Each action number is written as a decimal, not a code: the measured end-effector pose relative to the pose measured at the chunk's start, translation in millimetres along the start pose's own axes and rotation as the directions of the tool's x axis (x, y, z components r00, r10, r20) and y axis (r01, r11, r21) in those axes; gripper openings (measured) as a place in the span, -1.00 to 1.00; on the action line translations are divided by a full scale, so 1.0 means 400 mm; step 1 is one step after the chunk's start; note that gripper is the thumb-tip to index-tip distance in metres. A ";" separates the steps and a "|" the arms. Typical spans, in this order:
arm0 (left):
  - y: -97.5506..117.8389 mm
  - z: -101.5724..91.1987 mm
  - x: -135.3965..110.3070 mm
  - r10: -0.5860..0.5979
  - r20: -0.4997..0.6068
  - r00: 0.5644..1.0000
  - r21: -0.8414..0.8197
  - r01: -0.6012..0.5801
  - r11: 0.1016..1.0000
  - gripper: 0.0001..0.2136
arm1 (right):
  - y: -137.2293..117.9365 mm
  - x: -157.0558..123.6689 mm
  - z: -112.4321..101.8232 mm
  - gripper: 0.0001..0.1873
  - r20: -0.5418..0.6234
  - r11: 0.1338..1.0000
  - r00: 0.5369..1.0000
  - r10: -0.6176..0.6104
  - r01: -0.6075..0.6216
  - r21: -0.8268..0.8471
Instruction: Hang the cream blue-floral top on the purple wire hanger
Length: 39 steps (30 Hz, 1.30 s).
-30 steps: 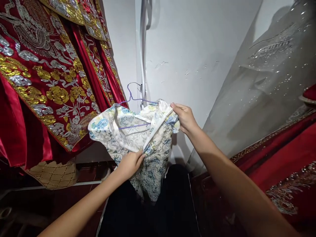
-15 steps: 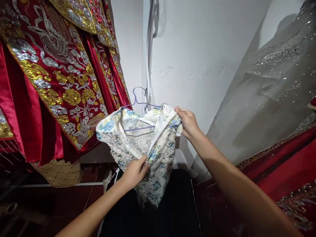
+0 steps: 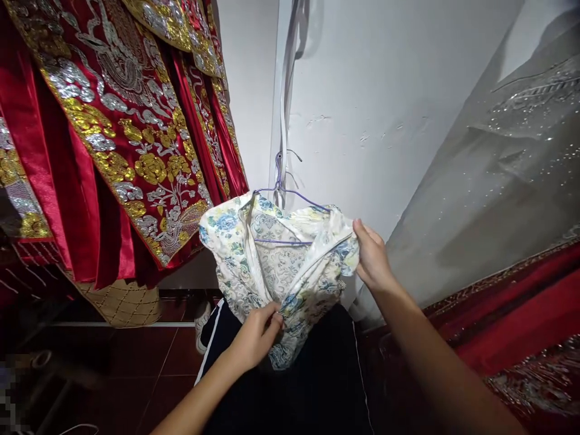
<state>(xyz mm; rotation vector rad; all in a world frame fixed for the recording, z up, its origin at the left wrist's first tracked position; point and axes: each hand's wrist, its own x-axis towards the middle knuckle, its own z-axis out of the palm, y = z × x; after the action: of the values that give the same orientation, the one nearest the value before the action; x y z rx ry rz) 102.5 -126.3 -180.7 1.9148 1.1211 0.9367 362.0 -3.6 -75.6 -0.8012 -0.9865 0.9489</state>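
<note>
A short-sleeved floral blouse [image 3: 235, 266], white with blue and yellow flowers, hangs on a thin purple wire hanger [image 3: 294, 192] in front of me. My left hand [image 3: 259, 331] pinches its front at the bottom of the V-neck. At the blouse's right shoulder and sleeve, my right hand [image 3: 372, 257] grips the fabric between thumb and fingers. The hanger's hook stands upright near the white wall, beside a pale vertical strip. The lower end of the blouse hangs over my dark trousers.
Red garments with gold and silver embroidery [image 3: 151, 169] hang on the left. A sheer, glittering pale fabric [image 3: 489, 175] and red cloth [image 3: 530, 320] hang on the right. Ahead is a white wall [image 3: 362, 78]; the floor [image 3: 154, 356] has dark red tiles.
The blouse and hanger have shifted right in view, with both hands still on the fabric. The hanger has turned, so its hook now points right. The view itself has also moved slightly.
</note>
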 end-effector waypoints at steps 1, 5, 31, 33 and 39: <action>-0.009 0.012 0.003 -0.007 -0.040 0.999 0.010 0.008 1.000 -0.68 | 0.020 -0.007 -0.009 -0.61 -0.082 1.000 0.997 0.002 0.000 0.018; -0.044 0.069 0.026 -0.025 -0.197 0.980 0.015 0.029 0.999 -0.66 | 0.160 -0.145 -0.049 -0.70 -0.588 0.986 0.803 -0.097 0.158 0.053; 0.139 -0.025 0.188 -0.001 -0.666 0.746 -0.483 -0.430 0.763 -0.71 | 0.419 -0.393 0.044 -0.61 0.313 0.972 0.922 0.229 -0.200 -0.121; 0.179 -0.081 0.242 0.069 -0.676 0.733 -0.456 -0.490 0.743 -0.69 | 0.428 -0.403 0.017 -0.59 0.320 0.958 0.903 0.285 -0.257 -0.128; 0.274 -0.166 0.337 0.206 -0.618 0.758 -0.464 -0.564 0.683 -0.68 | 0.425 -0.384 -0.075 -0.57 0.299 0.934 0.903 0.309 -0.230 -0.271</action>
<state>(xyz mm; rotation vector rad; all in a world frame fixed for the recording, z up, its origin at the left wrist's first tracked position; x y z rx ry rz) 136.6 -29.9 -25.5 1.3624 0.5001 1.9077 304.9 -84.2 -284.4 -1.0110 -1.3242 1.2580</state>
